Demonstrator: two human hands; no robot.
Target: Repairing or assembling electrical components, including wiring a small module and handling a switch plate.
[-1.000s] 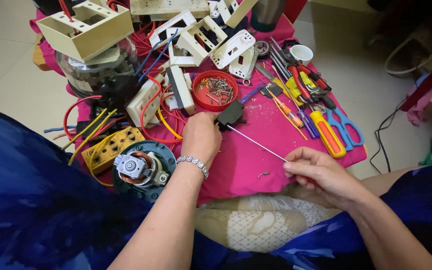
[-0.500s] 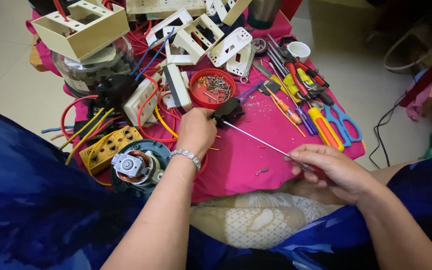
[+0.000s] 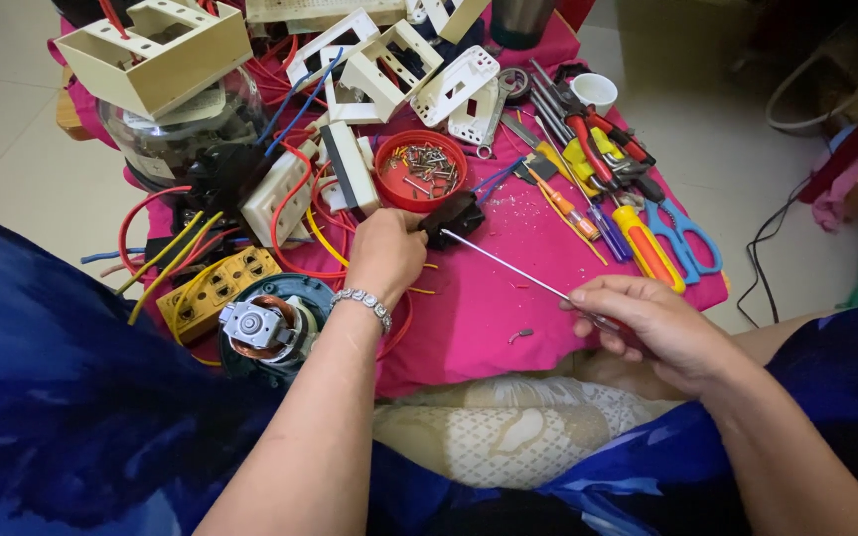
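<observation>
Left hand (image 3: 386, 250) gripping black part (image 3: 454, 215), right hand (image 3: 647, 323) apparently pinching screwdriver shaft (image 3: 508, 266)

blue garment, beaded silver bracelet (image 3: 361, 301)

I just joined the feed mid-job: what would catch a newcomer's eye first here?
At centre, the left hand presses a small black part onto the pink cloth, while the right hand holds a long thin screwdriver whose tip meets that part. Just behind sits a red bowl of screws, and a yellow socket block lies at the left among red and yellow wires.
</observation>
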